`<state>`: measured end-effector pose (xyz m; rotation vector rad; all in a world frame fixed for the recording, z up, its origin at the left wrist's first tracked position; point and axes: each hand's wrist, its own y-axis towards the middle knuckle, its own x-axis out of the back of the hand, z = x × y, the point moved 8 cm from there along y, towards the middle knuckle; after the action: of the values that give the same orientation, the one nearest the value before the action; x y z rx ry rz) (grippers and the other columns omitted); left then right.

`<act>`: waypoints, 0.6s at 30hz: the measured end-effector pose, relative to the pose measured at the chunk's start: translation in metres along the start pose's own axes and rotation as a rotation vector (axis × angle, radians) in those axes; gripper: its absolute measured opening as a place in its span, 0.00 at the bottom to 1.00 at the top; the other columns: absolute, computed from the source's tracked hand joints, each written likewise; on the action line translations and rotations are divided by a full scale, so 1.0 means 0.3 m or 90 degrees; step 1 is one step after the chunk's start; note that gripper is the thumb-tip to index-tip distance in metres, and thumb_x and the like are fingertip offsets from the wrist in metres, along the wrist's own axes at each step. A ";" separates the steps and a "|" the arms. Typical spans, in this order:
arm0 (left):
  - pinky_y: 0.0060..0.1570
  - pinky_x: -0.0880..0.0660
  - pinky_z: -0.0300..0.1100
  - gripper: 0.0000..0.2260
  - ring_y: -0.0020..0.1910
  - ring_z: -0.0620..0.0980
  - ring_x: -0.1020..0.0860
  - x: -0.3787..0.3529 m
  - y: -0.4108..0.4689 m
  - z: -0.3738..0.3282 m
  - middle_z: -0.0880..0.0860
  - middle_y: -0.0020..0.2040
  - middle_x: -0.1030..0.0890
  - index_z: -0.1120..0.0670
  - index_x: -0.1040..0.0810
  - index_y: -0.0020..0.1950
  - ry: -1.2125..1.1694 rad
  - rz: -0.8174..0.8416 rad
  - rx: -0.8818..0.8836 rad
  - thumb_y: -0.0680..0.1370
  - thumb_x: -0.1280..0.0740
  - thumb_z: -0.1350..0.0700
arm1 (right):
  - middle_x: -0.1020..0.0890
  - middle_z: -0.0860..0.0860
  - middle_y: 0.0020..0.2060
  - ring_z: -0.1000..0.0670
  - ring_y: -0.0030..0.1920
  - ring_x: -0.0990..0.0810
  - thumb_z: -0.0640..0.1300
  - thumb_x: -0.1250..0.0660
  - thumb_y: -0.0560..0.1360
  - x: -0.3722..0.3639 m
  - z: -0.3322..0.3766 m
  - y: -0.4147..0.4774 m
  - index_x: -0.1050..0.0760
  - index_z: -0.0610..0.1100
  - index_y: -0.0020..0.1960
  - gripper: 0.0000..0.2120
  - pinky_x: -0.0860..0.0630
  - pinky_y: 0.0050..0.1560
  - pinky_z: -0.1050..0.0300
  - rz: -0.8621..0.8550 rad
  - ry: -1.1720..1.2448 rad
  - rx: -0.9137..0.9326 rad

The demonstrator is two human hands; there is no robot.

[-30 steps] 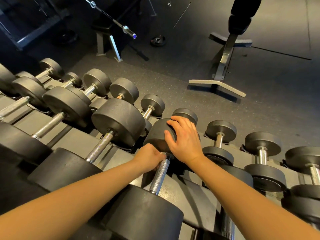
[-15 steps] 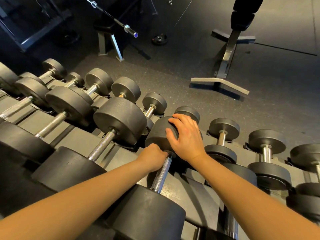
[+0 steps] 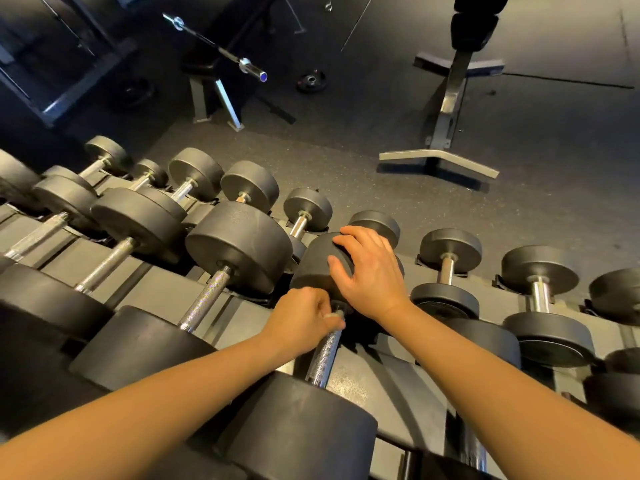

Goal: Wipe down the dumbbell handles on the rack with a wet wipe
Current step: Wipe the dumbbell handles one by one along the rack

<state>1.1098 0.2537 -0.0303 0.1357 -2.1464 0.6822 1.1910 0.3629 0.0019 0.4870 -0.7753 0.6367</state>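
A black dumbbell lies on the upper tier of the rack (image 3: 166, 289), its knurled steel handle (image 3: 323, 358) running from the near head (image 3: 304, 431) to the far head (image 3: 317, 268). My left hand (image 3: 303, 317) grips the far end of that handle, with a sliver of pale wet wipe (image 3: 334, 317) showing under the fingers. Over the far head my right hand (image 3: 370, 271) rests with fingers spread.
More dumbbells fill both tiers left and right, such as the big one (image 3: 239, 244) just left and smaller ones (image 3: 448, 258) on the lower tier. Beyond the rack, on the dark rubber floor, stand a bench frame (image 3: 446, 109), a barbell (image 3: 221, 50) and a weight plate (image 3: 311, 81).
My left hand has stayed at the far end of the handle, shifting only slightly. A bit of wipe now shows by its fingers. The right hand keeps resting on the far head.
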 end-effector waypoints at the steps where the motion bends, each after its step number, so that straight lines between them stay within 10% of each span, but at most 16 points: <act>1: 0.37 0.26 0.44 0.17 0.32 0.46 0.23 -0.018 -0.010 0.024 0.49 0.31 0.20 0.55 0.23 0.36 -0.021 0.061 0.025 0.71 0.21 0.46 | 0.23 0.50 0.66 0.49 0.69 0.27 0.57 0.41 0.79 0.000 0.000 0.001 0.22 0.46 0.66 0.22 0.32 0.72 0.46 0.001 0.002 0.000; 4: 0.41 0.22 0.45 0.17 0.30 0.43 0.22 -0.082 -0.071 0.049 0.54 0.34 0.16 0.59 0.20 0.37 -0.035 0.290 0.068 0.69 0.18 0.49 | 0.22 0.49 0.66 0.49 0.69 0.27 0.57 0.41 0.79 -0.001 -0.002 0.000 0.22 0.46 0.65 0.23 0.31 0.71 0.45 -0.001 0.003 0.001; 10: 0.46 0.24 0.49 0.10 0.47 0.56 0.19 -0.082 -0.010 -0.159 0.55 0.45 0.16 0.57 0.18 0.49 0.308 0.091 -0.257 0.80 0.31 0.50 | 0.21 0.49 0.64 0.49 0.67 0.26 0.54 0.41 0.79 0.004 0.000 0.001 0.21 0.45 0.64 0.20 0.30 0.70 0.46 -0.015 0.017 0.006; 18: 0.49 0.25 0.36 0.10 0.47 0.43 0.19 -0.085 -0.030 -0.114 0.46 0.48 0.15 0.51 0.13 0.52 0.197 0.262 -0.413 0.81 0.31 0.48 | 0.22 0.51 0.66 0.50 0.68 0.27 0.44 0.46 0.80 0.003 -0.052 0.010 0.20 0.46 0.64 0.20 0.35 0.72 0.51 0.010 0.136 -0.051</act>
<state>1.1530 0.2602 -0.0294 -0.7267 -1.9957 0.1770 1.1969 0.3748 -0.0066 0.3331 -0.6008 0.6575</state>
